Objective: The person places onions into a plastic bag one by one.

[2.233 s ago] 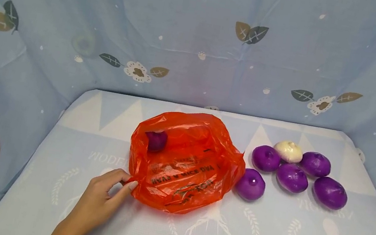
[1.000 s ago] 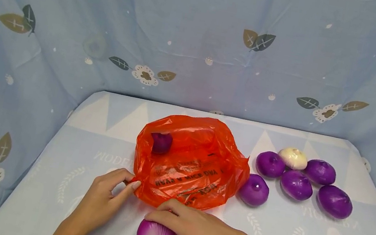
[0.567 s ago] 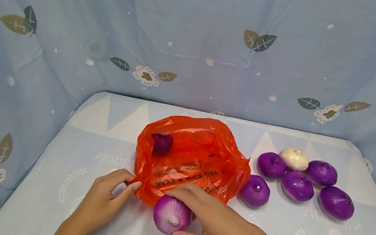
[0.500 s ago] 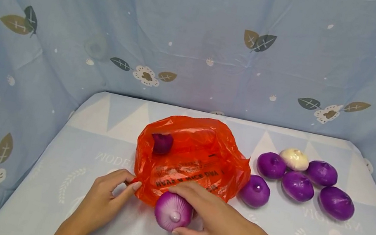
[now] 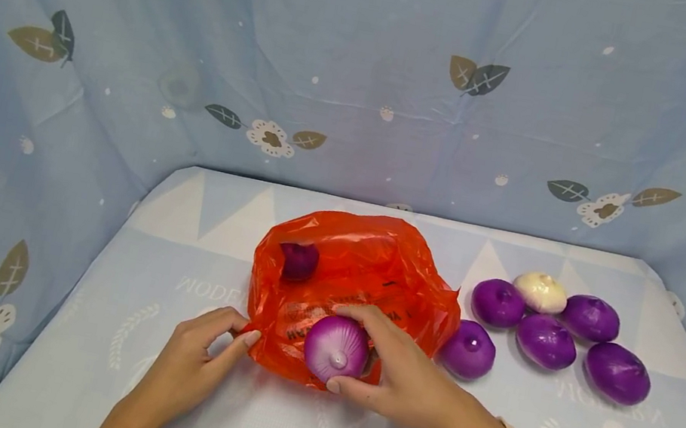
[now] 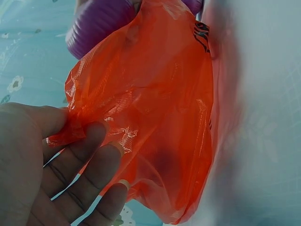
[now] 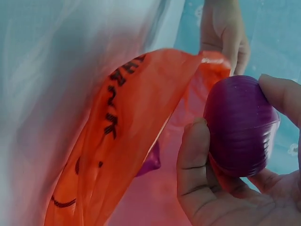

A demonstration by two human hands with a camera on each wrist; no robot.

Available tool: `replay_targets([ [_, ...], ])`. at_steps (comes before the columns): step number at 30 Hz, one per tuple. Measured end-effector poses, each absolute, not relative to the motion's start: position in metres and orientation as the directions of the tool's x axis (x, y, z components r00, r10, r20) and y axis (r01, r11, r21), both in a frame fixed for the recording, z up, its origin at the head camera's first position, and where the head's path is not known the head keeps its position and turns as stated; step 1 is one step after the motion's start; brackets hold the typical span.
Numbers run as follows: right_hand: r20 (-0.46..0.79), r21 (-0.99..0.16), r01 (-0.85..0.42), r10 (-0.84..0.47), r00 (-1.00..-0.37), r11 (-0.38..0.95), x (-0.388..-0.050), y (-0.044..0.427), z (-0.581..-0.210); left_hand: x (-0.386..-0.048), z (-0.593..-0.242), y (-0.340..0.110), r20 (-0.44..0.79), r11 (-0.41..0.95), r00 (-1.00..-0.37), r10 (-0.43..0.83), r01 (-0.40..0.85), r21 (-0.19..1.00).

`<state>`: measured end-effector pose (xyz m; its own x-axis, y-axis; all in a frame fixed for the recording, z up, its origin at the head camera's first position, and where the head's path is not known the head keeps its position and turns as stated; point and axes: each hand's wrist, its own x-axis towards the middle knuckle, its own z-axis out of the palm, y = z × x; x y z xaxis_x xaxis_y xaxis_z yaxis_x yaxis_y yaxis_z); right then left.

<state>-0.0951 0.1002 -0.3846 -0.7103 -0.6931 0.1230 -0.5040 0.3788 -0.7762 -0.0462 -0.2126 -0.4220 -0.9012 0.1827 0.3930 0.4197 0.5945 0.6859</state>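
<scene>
A red plastic bag [image 5: 364,290] lies on the table with its mouth spread wide. My left hand [image 5: 186,359] pinches the bag's near left rim between thumb and fingers, as the left wrist view also shows. In my right hand [image 5: 410,379] I hold a purple onion [image 5: 336,350] by its sides, fingers on the far side and thumb on the near side. This onion is over the near edge of the bag's mouth. Another purple onion [image 5: 298,261] rests inside the bag at the left. The right wrist view shows the held onion [image 7: 242,125] near the bag's rim.
To the right of the bag sits a group of several purple onions [image 5: 546,342] and one pale onion [image 5: 540,292]. The nearest purple onion [image 5: 468,350] adjoins the bag's right side. A patterned blue curtain [image 5: 366,80] hangs behind the table and along its sides.
My right hand came in from the lower right with a purple onion and has carried it away from me, up to the bag's mouth. My left hand has kept its pinch on the rim.
</scene>
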Motion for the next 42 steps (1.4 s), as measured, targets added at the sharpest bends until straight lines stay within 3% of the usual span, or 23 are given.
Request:
replay_targets([
  [24,0.051,-0.764,-0.422,-0.607,-0.793,0.487,-0.139,0.092,-0.39,-0.049,-0.42,-0.213,0.441,0.563,-0.874,0.207,0.475,0.676],
  [42,0.017,-0.737,-0.404,-0.583,-0.812,0.542,-0.161,0.074,-0.396,-0.047,-0.424,-0.213,0.437,0.565,-0.877,0.2,0.468,0.68],
])
